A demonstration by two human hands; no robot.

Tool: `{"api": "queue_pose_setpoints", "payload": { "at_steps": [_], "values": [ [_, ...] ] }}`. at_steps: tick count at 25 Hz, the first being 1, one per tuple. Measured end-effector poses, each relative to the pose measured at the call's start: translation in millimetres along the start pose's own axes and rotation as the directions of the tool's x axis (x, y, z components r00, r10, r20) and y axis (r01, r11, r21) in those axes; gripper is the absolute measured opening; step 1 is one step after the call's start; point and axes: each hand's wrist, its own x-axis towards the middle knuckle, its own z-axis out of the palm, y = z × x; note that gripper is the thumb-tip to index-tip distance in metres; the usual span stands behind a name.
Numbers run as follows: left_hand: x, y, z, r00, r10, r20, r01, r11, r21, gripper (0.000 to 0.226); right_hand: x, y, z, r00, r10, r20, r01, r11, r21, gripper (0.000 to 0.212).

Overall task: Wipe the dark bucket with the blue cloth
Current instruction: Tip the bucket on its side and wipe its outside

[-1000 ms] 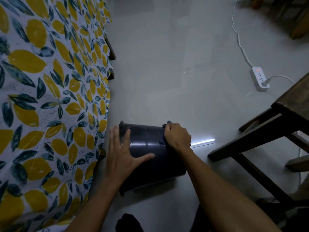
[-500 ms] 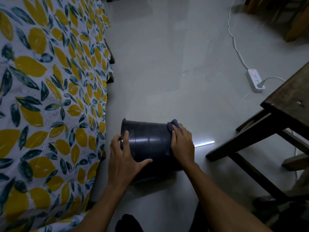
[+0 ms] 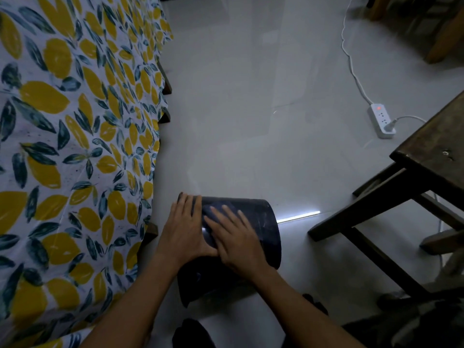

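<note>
Both bare forearms reached forward from the bottom edge. The left hand [image 3: 184, 231] lay flat with fingers straight and thumb out toward the other hand. The right hand [image 3: 234, 238] lay flat beside it, fingers spread, blurred.

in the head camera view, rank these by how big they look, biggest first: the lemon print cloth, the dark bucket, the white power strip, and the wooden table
1. lemon print cloth, fills the left side.
2. wooden table, cut off by the frame's right edge, so its full extent is unsure.
3. dark bucket, near the camera.
4. white power strip, farther off, clearly smallest.
</note>
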Motion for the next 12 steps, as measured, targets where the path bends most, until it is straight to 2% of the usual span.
{"api": "queue_pose_setpoints", "payload": {
  "at_steps": [3,5,6,7,9,10,12],
  "values": [
    [-3,2,1,1.0,0.008,-0.016,-0.009,1.0,-0.024,0.156,46,1,-4,0.99,0.087,0.113,-0.081,0.995,-0.062,0.049],
    [-8,6,-2,0.999,-0.019,-0.032,0.019,1.0,-0.01,0.163,55,27,-13,0.959,0.259,0.111,-0.245,0.961,-0.13,0.045],
    [-10,8,-3,0.999,-0.03,-0.035,0.03,1.0,0.006,0.164,52,41,-18,0.922,0.375,0.097,-0.36,0.923,-0.137,0.043],
    [-12,8,-3,0.999,-0.035,-0.03,0.036,0.999,0.021,0.164,45,49,-24,0.863,0.498,0.087,-0.49,0.866,-0.1,0.042],
    [-15,8,-3,1.0,-0.021,-0.016,0.021,0.999,0.027,0.165,25,53,-32,0.688,0.717,0.112,-0.726,0.679,0.108,0.04],
    [-15,7,-2,1.0,-0.004,-0.02,0.005,1.0,0.017,0.165,17,51,-33,0.607,0.783,0.136,-0.791,0.577,0.206,0.039],
    [-18,9,-3,0.998,0.004,-0.061,-0.008,0.998,-0.055,0.163,9,47,-32,0.522,0.845,0.118,-0.825,0.464,0.321,0.038]
  ]
}}
